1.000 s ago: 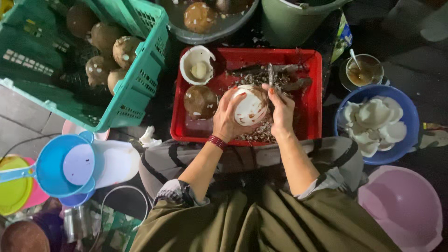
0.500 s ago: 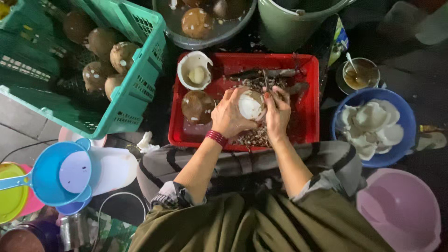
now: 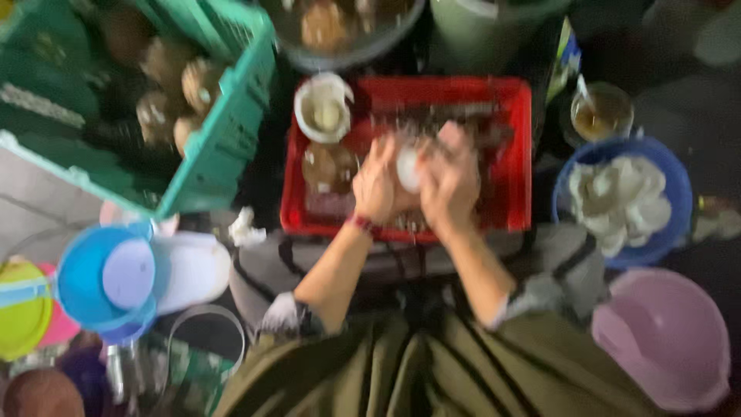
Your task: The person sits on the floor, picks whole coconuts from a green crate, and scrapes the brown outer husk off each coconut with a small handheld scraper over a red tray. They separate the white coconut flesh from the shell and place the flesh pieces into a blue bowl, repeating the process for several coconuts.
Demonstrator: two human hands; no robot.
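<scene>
The view is blurred by motion. My left hand [image 3: 376, 184] and my right hand [image 3: 450, 177] are both closed around a white coconut half [image 3: 407, 167], held over a red crate [image 3: 519, 154]. A red band circles my left wrist. In the crate lie another coconut half [image 3: 326, 166] and dark shell scraps. A white-fleshed coconut half [image 3: 324, 110] rests on the crate's far left corner. A tool that showed in my right hand earlier is too blurred to make out.
A green crate [image 3: 224, 131] with brown coconuts stands at the left. A blue bowl [image 3: 670, 181] of white coconut pieces and a pink bucket [image 3: 668, 336] are at the right. A metal basin [image 3: 347, 31] lies beyond. Blue and white containers [image 3: 127, 274] sit near left.
Both hands have closed tighter around the coconut half, covering most of it. My head has moved, so the whole scene shifted and blurred.
</scene>
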